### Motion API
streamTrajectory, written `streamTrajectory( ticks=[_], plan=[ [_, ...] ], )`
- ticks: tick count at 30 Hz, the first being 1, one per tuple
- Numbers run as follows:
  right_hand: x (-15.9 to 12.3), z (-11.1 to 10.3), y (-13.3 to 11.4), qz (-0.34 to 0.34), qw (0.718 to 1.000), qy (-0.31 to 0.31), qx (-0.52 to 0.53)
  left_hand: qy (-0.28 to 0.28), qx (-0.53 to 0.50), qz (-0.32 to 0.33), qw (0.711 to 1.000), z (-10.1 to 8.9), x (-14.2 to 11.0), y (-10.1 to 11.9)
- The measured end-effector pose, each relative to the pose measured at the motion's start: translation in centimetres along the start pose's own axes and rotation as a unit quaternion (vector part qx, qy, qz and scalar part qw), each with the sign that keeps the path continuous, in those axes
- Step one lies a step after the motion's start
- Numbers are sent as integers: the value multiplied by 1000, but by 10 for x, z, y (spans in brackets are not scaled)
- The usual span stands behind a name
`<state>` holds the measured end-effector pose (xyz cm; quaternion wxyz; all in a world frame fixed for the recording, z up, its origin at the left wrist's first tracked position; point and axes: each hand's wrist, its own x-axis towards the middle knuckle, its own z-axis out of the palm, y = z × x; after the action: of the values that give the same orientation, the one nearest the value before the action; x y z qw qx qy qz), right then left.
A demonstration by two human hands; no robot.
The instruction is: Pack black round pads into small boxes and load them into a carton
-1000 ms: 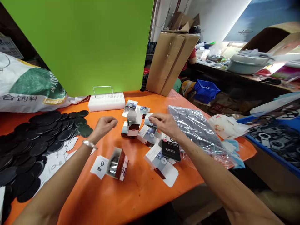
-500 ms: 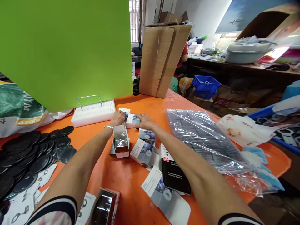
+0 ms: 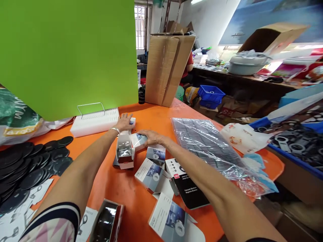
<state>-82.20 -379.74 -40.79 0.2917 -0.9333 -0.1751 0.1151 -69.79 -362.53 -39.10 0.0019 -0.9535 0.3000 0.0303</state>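
Note:
At the far side of the orange table, my left hand (image 3: 123, 122) reaches out with its fingers extended over a small printed box (image 3: 132, 122). My right hand (image 3: 150, 137) is closed around the edge of another small white-and-blue box (image 3: 137, 140), which lies tilted. Just left of it, an opened box (image 3: 125, 152) shows a dark, glossy wrapped item inside. Nearer me are more printed boxes (image 3: 149, 172), one with its flaps open (image 3: 169, 220). A black-and-white box (image 3: 188, 185) lies partly under my right forearm.
Black discs (image 3: 27, 161) and printed sheets (image 3: 41, 193) spread at the left. A white foam block (image 3: 94, 121) stands before a green panel (image 3: 68, 57). Plastic-wrapped grey stacks (image 3: 204, 141) lie right, beside a blue crate (image 3: 302, 164) of parts. A cardboard box (image 3: 161, 70) stands behind.
My right hand has shifted its box nearer and leftward, toward the opened box. My left hand has spread its fingers over the box at the back. The camera has turned slightly right.

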Motion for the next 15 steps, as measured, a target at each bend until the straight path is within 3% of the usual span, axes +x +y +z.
streamTrajectory(
  ticks=[5,9,12,15],
  plan=[
    [4,-1,3,-20,1000,-17,-16,-76,8,-39,996,4,27,8],
    [8,-1,8,-20,999,-23,-29,-64,-3,-23,998,-1,31,18],
    [9,0,10,-3,999,-28,-37,-6,-29,-15,999,-24,28,21],
    [7,4,4,20,997,-28,-71,54,-51,-27,997,-63,16,12]
  ],
)
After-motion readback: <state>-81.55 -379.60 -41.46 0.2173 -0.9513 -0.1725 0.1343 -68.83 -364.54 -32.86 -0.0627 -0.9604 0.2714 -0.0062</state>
